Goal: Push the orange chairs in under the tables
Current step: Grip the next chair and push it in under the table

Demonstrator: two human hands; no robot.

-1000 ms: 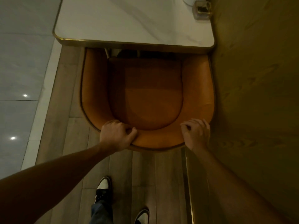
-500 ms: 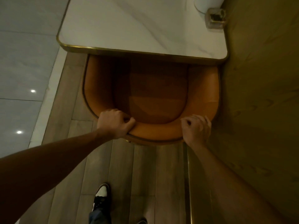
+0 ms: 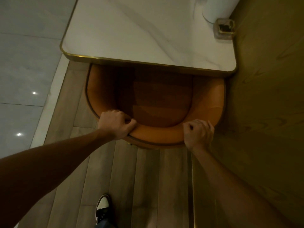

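The orange chair sits partly under the table, with its front tucked below the gold edge and its round back sticking out toward the person. The table has a white marble top. The chair is just beside a wooden wall on the right.

The left hand is curled tight around the back rim of the chair, thumb on the inside. The right hand is curled around the rim too, farther to the right. Both arms reach out long.

A small clear box sits at the far right corner of the table, next to a white round thing. Any writing on them is too small to read.

One black and white shoe stands on the wooden floor. Shiny grey tiles lie to the left.
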